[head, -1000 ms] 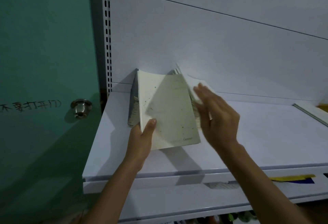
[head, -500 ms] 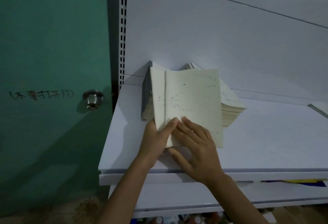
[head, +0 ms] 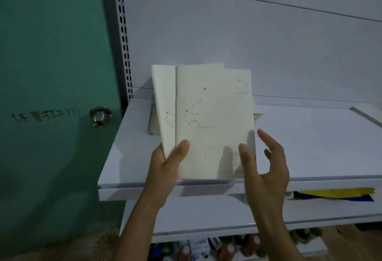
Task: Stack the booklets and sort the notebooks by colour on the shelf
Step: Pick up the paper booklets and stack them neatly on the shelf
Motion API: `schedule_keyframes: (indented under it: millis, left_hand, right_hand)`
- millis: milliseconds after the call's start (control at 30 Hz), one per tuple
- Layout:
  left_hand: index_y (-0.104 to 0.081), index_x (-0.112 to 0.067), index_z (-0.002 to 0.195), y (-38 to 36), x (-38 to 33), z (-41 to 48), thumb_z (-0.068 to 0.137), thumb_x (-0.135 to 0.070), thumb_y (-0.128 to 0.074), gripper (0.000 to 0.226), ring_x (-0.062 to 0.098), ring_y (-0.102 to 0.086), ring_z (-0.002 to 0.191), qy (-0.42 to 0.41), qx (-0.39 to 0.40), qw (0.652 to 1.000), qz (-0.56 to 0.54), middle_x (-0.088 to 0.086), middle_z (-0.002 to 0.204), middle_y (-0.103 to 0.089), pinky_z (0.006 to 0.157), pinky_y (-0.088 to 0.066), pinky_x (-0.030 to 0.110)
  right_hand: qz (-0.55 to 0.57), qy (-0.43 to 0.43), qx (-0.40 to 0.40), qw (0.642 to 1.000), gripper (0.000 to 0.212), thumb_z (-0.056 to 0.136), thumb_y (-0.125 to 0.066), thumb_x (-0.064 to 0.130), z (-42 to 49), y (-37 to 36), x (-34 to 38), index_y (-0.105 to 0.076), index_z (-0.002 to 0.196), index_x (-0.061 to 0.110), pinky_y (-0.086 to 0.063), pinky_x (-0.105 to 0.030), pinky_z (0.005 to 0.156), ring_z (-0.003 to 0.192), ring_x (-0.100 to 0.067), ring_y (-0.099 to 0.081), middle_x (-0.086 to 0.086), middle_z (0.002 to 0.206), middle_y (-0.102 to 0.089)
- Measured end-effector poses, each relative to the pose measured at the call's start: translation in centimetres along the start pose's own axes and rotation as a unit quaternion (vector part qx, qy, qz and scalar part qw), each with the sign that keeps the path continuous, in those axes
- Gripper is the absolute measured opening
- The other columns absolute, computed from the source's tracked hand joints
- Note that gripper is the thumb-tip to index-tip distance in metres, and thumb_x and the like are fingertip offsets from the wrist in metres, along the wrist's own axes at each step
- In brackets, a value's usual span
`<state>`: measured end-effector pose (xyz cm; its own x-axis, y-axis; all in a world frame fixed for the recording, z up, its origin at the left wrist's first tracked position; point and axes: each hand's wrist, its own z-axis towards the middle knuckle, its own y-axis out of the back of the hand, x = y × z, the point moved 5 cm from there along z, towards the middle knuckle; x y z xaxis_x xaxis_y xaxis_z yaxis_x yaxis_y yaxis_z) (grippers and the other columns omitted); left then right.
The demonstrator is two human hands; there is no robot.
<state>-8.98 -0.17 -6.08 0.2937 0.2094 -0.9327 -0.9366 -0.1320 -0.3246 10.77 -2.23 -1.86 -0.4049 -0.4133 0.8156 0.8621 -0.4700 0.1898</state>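
holds the pale booklets upright over the front of the shelf, no longer flat on the pile as half a second ago, so probably squares a small batch before stacking it. grips their lower left corner with the left hand, thumb on the cover. keeps the right hand released, fingers spread just beside the right edge, thumb at the cover, contact unclear.

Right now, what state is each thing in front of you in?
Booklets, closed, held upright, off the shelf.
Left hand, grips their lower left corner.
Right hand, open, thumb at the front cover.
Stack, lying on the shelf behind them, mostly hidden.
Door, seems shut.
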Motion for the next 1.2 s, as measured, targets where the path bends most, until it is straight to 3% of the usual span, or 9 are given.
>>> schedule_keyframes:
  millis: [133,200,333,433,567,733,833,967,1200]
  left_hand:
    - [-0.073,-0.032,0.095,-6.3,0.4,-2.9,0.078,-0.035,-0.063,0.019,0.009,-0.067,0.096,0.008,0.052,0.998,-0.015,-0.007,0.102,-0.073,0.073,-0.052,0.016]
    - [-0.074,-0.035,0.092,-9.8,1.4,-4.4,0.077,-0.039,-0.066,0.018,0.007,-0.067,0.093,0.02,0.081,0.996,-0.01,-0.008,0.098,-0.073,0.073,-0.052,0.016]
    - [-0.072,-0.045,0.094,-17.3,4.3,-8.1,0.066,-0.054,-0.068,0.029,0.006,-0.066,0.096,0.045,0.142,0.989,0.012,-0.011,0.1,-0.073,0.075,-0.051,0.016]
    - [-0.071,-0.045,0.097,-23.3,6.7,-11.0,0.078,-0.044,-0.066,0.02,0.005,-0.066,0.098,0.064,0.184,0.981,0.013,-0.012,0.104,-0.072,0.075,-0.051,0.014]
    - [-0.071,-0.046,0.096,-30.8,9.7,-13.6,0.078,-0.045,-0.066,0.018,0.007,-0.066,0.1,0.092,0.212,0.973,0.017,-0.013,0.105,-0.071,0.076,-0.052,0.016]
    - [-0.073,-0.027,0.096,-38.6,11.8,-15.4,0.077,-0.041,-0.065,0.024,0.009,-0.068,0.096,0.102,0.242,0.965,0.017,-0.007,0.103,-0.073,0.073,-0.053,0.017]
    - [-0.07,-0.025,0.102,-42.4,12.5,-15.3,0.079,-0.038,-0.064,0.027,0.009,-0.068,0.097,0.1,0.271,0.957,0.016,-0.008,0.104,-0.072,0.073,-0.054,0.017]
    - [-0.073,-0.043,0.094,-46.9,13.8,-13.7,0.078,-0.038,-0.066,0.018,0.006,-0.068,0.092,0.094,0.291,0.952,-0.001,-0.012,0.1,-0.073,0.069,-0.054,0.016]
    - [-0.071,-0.031,0.098,-56.4,18.5,-6.8,0.075,-0.044,-0.071,0.026,0.009,-0.069,0.091,0.089,0.303,0.949,0.016,-0.008,0.098,-0.073,0.067,-0.055,0.019]
  right_hand:
    - [0.165,-0.189,0.167,0.953,0.052,0.073,-0.068,0.057,0.7,5.3,-2.3,-0.057,0.121,0.04,-0.055,-0.019,0.064,0.095,0.002,-0.062,0.018,0.112,-0.064]
    - [0.228,-0.233,0.204,0.923,0.049,0.07,-0.072,0.054,0.6,9.1,-3.6,-0.065,0.115,0.035,-0.055,-0.024,0.063,0.097,-0.01,-0.065,0.011,0.111,-0.068]
    - [0.222,-0.282,0.148,0.922,0.051,0.065,-0.078,0.042,-0.2,18.2,-7.5,-0.065,0.112,0.029,-0.053,-0.032,0.07,0.092,-0.019,-0.067,0.005,0.102,-0.071]
    - [0.189,-0.267,0.098,0.94,0.042,0.067,-0.069,0.036,-0.4,24.8,-9.5,-0.064,0.107,0.026,-0.053,-0.028,0.062,0.076,-0.012,-0.069,0.007,0.091,-0.073]
    - [0.168,-0.257,0.049,0.95,0.036,0.071,-0.067,0.034,-0.1,32.7,-11.8,-0.065,0.106,0.026,-0.058,-0.03,0.063,0.08,-0.013,-0.069,0.009,0.092,-0.073]
    - [0.172,-0.244,0.0,0.954,0.029,0.074,-0.066,0.03,1.0,40.3,-13.9,-0.064,0.103,0.03,-0.055,-0.022,0.058,0.081,-0.008,-0.069,0.012,0.093,-0.073]
    - [0.17,-0.25,-0.021,0.953,0.029,0.075,-0.066,0.031,2.1,43.1,-15.8,-0.064,0.104,0.033,-0.055,-0.032,0.066,0.082,-0.011,-0.069,0.011,0.095,-0.073]
    - [0.186,-0.262,-0.046,0.946,0.028,0.074,-0.067,0.03,4.4,45.6,-19.1,-0.066,0.102,0.031,-0.056,-0.034,0.067,0.083,-0.016,-0.07,0.006,0.096,-0.073]
    - [0.174,-0.283,-0.079,0.94,0.034,0.074,-0.068,0.029,13.0,49.2,-25.2,-0.064,0.108,0.027,-0.057,-0.034,0.067,0.086,-0.019,-0.07,0.004,0.098,-0.073]
